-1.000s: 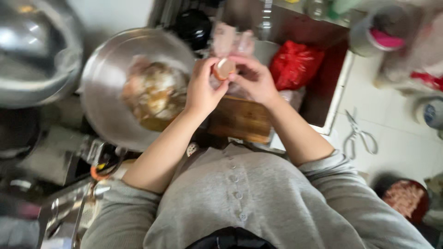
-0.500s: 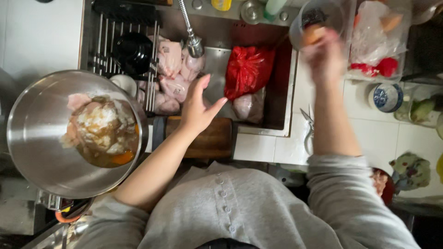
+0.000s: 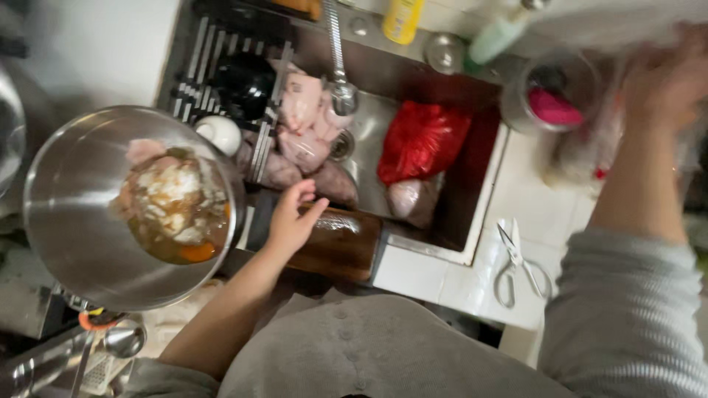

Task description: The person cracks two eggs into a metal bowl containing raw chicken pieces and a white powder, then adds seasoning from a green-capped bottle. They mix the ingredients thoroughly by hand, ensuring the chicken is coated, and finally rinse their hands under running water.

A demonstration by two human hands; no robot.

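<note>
Already the round steel bowl point(image 3: 81, 243) held seasoned, unmixed pale meat point(image 3: 173, 203), more raw pieces point(image 3: 302, 121) lay in the sink point(image 3: 472, 221); the left hand point(image 3: 291, 221) hovered open and empty, the blurred right hand point(image 3: 667, 81) unreadable.

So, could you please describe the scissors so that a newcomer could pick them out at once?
Start at the steel sink holding the red bag. On the white tiled counter beside its right rim lie the scissors, handles towards the person. They are the only flat, pale metal tool there, lying alone.
</note>
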